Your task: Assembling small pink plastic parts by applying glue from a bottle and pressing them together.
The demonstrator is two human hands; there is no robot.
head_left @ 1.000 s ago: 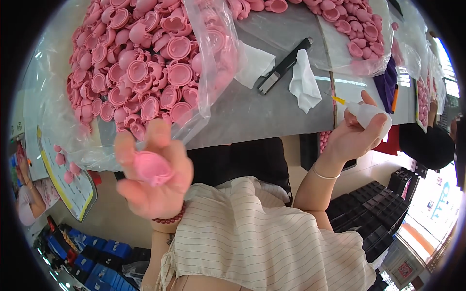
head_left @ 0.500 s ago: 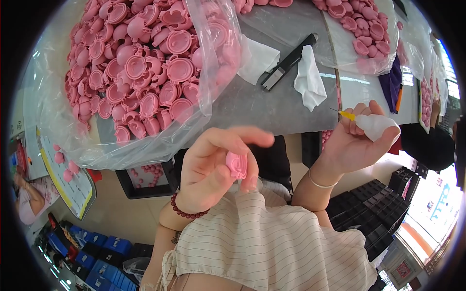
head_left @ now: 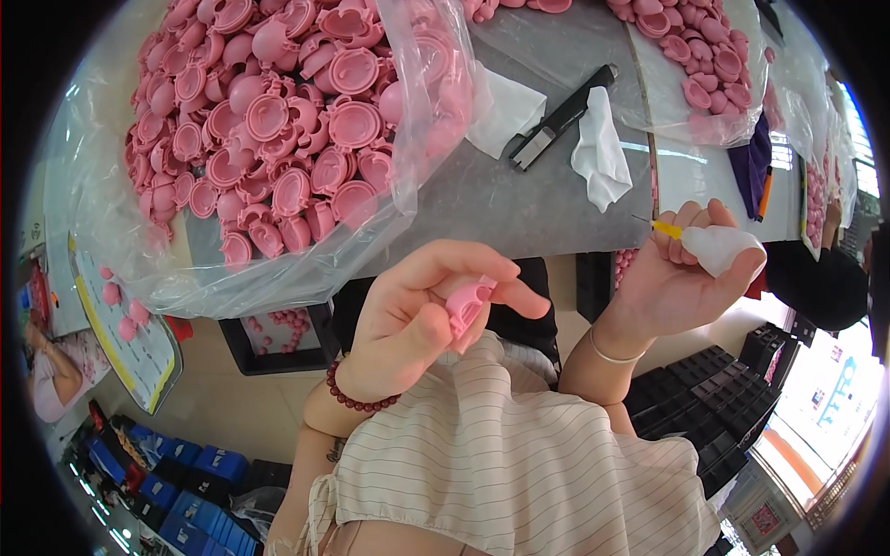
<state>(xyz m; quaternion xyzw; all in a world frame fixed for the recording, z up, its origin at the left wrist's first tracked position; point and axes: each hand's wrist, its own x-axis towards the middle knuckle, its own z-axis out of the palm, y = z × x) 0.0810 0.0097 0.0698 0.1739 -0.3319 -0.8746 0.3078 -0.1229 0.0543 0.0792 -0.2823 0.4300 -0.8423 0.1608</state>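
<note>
Between the thumb and fingers of my left hand (head_left: 408, 320) is a small pink plastic shell piece (head_left: 468, 304), tilted with its hollow side partly showing. My right hand (head_left: 675, 278) is closed round a soft white dispensing bottle (head_left: 719, 250). A yellow hub (head_left: 666, 229) with a thin needle sticks out from the bottle and points left, away from the pink piece. Beyond my left hand, a clear plastic bag (head_left: 366, 246) lies spread on the table, heaped with similar pink shell pieces (head_left: 269, 116).
A black-handled cutter (head_left: 564, 116) lies on the grey table (head_left: 505, 208) between two white cloths (head_left: 505, 111) (head_left: 601, 153). More pink pieces (head_left: 705, 56) are piled at the far right. A black crate (head_left: 278, 343) with pink parts stands below the table edge. Another person's arm (head_left: 63, 375) shows at far left.
My left hand has turned the pink piece from nearly face-on to a tilted angle, and its fingers have shifted. My right hand has barely moved.
</note>
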